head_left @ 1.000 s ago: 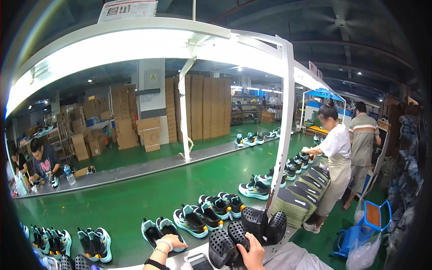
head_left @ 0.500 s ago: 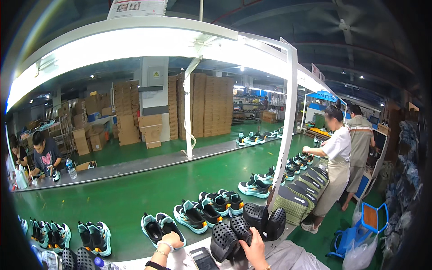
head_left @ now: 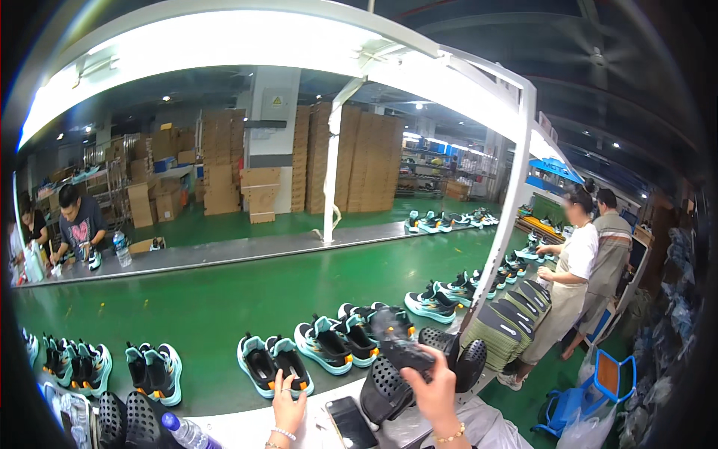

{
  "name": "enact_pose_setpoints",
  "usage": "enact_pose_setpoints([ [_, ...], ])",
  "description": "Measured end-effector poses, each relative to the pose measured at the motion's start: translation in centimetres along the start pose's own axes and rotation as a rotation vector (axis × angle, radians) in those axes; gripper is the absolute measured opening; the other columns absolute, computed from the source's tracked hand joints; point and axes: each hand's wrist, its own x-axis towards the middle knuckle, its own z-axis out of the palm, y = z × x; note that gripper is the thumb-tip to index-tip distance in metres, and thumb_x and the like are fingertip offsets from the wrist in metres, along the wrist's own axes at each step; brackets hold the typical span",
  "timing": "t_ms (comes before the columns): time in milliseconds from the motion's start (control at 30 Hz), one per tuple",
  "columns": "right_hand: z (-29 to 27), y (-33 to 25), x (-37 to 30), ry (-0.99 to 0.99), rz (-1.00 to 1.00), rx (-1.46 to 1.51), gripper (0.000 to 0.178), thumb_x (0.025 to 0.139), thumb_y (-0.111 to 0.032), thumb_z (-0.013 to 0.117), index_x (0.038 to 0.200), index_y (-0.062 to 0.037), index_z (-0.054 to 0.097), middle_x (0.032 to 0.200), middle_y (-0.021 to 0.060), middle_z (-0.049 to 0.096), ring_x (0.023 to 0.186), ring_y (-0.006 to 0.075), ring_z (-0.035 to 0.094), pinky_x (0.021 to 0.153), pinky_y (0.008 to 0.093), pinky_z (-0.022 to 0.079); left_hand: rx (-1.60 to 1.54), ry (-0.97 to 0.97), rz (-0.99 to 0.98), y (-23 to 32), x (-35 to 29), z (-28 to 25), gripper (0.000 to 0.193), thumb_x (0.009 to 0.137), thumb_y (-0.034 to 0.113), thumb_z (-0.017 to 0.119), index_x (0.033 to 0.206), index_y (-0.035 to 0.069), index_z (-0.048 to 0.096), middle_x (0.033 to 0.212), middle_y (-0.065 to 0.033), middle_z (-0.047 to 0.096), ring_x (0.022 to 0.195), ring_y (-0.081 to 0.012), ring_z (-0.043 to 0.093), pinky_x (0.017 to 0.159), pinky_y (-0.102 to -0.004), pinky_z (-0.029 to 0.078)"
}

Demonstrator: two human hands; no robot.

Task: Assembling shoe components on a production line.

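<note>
My right hand (head_left: 435, 388) grips a black clog (head_left: 402, 346), raised and blurred by motion. Its mate, a black perforated clog (head_left: 380, 391), stands just below on the white ledge. My left hand (head_left: 288, 404) has its fingers stretched out at the near end of a pair of black and mint sneakers (head_left: 258, 367) with orange heel tabs. Whether the fingertips touch the sneakers I cannot tell. Between my hands lies a dark phone (head_left: 350, 421). Two more black clogs (head_left: 471, 365) stand right of my right hand.
More sneakers (head_left: 323, 346) line the green table (head_left: 224, 299) on both sides. At lower left are black clogs (head_left: 142, 423) and a purple-capped bottle (head_left: 183, 432). A white post (head_left: 505, 224) rises at right, beside stacked green insoles (head_left: 497, 333) and a co-worker (head_left: 576, 254).
My right hand has lifted one clog off the ledge, up and away from its mate. My left hand has drawn back toward me from the sneakers, its fingers now spread.
</note>
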Motion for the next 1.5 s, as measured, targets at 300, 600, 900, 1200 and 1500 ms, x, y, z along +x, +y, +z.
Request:
enact_pose_setpoints([
  [300,17.4,3.4,1.8,-0.724,-0.178,-0.66,0.049,0.082,-0.046,0.063,0.089,0.0019,0.057,0.073,0.0176,0.063,0.072,0.0345,0.064,0.063,0.0418,0.051,0.016,-0.018,-0.071,-1.8,-0.1,-0.2,0.049,0.071,0.009,0.067,0.118,0.005,0.053,0.141,-0.0248,0.035,0.109,-0.0406,0.054,0.089,-0.0396,0.047],
  [600,25.7,7.9,2.2,-0.657,-0.402,-0.827,0.032,0.073,-0.033,0.072,0.085,-0.0044,0.063,0.077,0.0126,0.064,0.075,0.0291,0.065,0.065,0.038,0.051,-0.008,-0.034,-0.11,-2.0,0.1,-0.8,0.046,0.072,0.013,0.067,0.116,0.008,0.055,0.135,-0.0261,0.042,0.108,-0.04,0.055,0.09,-0.0401,0.046],
  [900,31.7,10.3,0.9,-0.786,0.053,-0.894,0.016,0.08,-0.014,0.058,0.085,-0.0047,0.07,0.09,0.0159,0.069,0.084,0.0285,0.068,0.072,0.0369,0.055,-0.052,0.029,-0.131,-2.7,0.1,-1.1,0.043,0.07,0.01,0.068,0.109,-0.004,0.055,0.131,-0.0241,0.048,0.111,-0.0382,0.053,0.094,-0.0389,0.043],
  [1200,31.8,12.7,0.3,-0.788,0.11,-0.581,0.021,0.076,-0.014,0.063,0.09,0.0005,0.065,0.086,0.0199,0.066,0.084,0.036,0.064,0.075,0.042,0.052,-0.025,0.088,-0.194,-1.2,0.2,-1.7,0.04,0.063,0.005,0.074,0.099,0.002,0.056,0.129,-0.0193,0.048,0.112,-0.0382,0.051,0.092,-0.0399,0.042],
  [1500,16.3,3.0,-2.9,-0.507,-0.279,-0.059,0.018,0.085,-0.014,0.059,0.1,-0.005,0.063,0.089,0.0133,0.065,0.084,0.031,0.063,0.072,0.0369,0.049,-0.041,0.228,-0.098,-4.6,2.0,-2.7,0.028,0.067,-0.003,0.068,0.092,0.002,0.055,0.13,-0.0159,0.045,0.111,-0.0336,0.051,0.092,-0.0371,0.04],
])
